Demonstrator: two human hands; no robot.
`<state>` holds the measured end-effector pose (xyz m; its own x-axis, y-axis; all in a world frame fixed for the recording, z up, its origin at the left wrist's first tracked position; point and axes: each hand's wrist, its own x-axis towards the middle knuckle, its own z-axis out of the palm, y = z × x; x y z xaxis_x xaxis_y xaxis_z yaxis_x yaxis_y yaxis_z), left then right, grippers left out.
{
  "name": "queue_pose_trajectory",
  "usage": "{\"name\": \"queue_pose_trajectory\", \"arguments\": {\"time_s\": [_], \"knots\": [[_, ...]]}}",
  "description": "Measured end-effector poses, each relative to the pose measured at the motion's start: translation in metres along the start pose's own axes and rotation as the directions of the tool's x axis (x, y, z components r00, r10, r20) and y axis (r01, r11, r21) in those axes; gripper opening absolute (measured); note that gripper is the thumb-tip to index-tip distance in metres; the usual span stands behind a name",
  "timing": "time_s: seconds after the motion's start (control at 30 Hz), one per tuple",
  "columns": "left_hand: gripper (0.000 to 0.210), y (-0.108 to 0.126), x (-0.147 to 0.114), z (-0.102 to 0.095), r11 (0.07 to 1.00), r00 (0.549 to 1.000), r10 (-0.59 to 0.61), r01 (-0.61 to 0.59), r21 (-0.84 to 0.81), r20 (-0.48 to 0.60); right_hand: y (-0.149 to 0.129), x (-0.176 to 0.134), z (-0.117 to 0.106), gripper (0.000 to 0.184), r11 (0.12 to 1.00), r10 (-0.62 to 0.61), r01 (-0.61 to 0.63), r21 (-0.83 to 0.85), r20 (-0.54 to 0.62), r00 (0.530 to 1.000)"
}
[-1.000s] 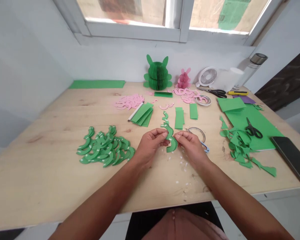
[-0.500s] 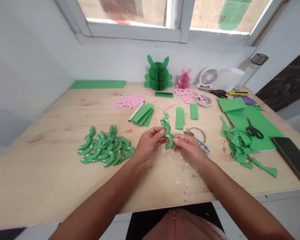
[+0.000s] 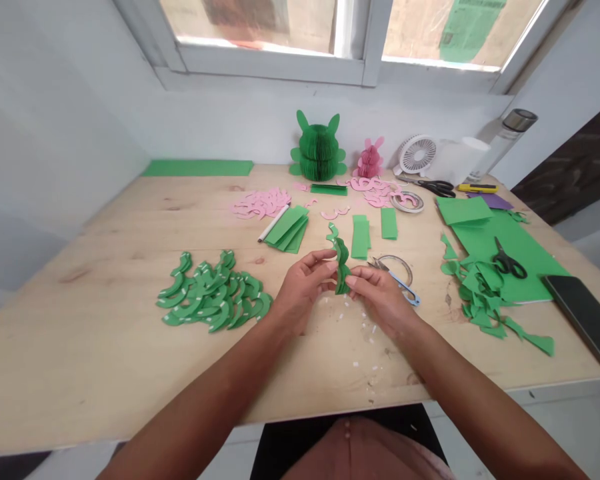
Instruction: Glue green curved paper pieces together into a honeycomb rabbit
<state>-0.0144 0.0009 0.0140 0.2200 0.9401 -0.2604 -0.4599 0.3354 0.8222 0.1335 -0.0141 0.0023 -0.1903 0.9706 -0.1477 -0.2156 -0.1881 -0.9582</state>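
Between my two hands is a wavy green paper cutout (image 3: 342, 260), held upright just above the table with several layers showing at its edge. My left hand (image 3: 307, 283) pinches its left side, fingers closed. On the lower right edge, the thumb and fingers of my right hand (image 3: 375, 290) are closed on the same cutout. A single green curved piece (image 3: 333, 231) lies just beyond it. To the left sits a pile of green curved cutouts (image 3: 215, 293) with small white strips on them. Blue-handled snips (image 3: 403, 287) and a tape roll (image 3: 405, 263) are beside my right hand.
Folded green papers (image 3: 287, 229), pink cutouts (image 3: 260, 203) and a white pen (image 3: 274, 223) lie farther back. At right are green scraps (image 3: 483, 293), black scissors (image 3: 509, 259) and a phone (image 3: 585, 320). Green (image 3: 319, 150) and pink (image 3: 370, 159) paper figures stand by the wall, near a fan (image 3: 417, 155).
The green cutout has turned from showing its flat face with white strips to showing its layered edge. My hands have stayed nearly in place around it.
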Motion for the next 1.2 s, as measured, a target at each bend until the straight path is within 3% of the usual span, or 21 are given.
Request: {"name": "queue_pose_trajectory", "arguments": {"time_s": [0.27, 0.53, 0.7, 0.93, 1.2], "knots": [[0.043, -0.002, 0.001, -0.001, 0.998, 0.999, -0.032, 0.031, 0.049, 0.020, -0.003, -0.002, 0.003, 0.019, 0.995, -0.009, 0.009, -0.096, 0.000, 1.000], [0.038, 0.003, 0.001, -0.005, 0.998, 0.995, -0.034, 0.039, -0.052, 0.091, 0.000, 0.000, 0.001, 0.019, 0.996, -0.006, 0.005, -0.092, -0.005, 1.000], [0.046, 0.007, 0.000, -0.006, 0.995, 0.989, -0.031, 0.045, -0.094, 0.141, 0.000, 0.000, 0.001, 0.019, 0.995, -0.012, 0.013, -0.097, 0.009, 1.000], [0.046, 0.002, 0.000, -0.004, 1.000, 0.997, -0.019, 0.020, -0.015, 0.081, 0.001, 0.000, 0.000, 0.018, 0.996, -0.012, 0.014, -0.093, 0.022, 1.000], [0.051, -0.003, -0.001, 0.000, 0.996, 0.996, 0.084, -0.084, 0.027, 0.001, 0.000, 0.001, -0.001, 0.021, 0.993, 0.003, -0.004, -0.114, -0.006, 1.000]]}}
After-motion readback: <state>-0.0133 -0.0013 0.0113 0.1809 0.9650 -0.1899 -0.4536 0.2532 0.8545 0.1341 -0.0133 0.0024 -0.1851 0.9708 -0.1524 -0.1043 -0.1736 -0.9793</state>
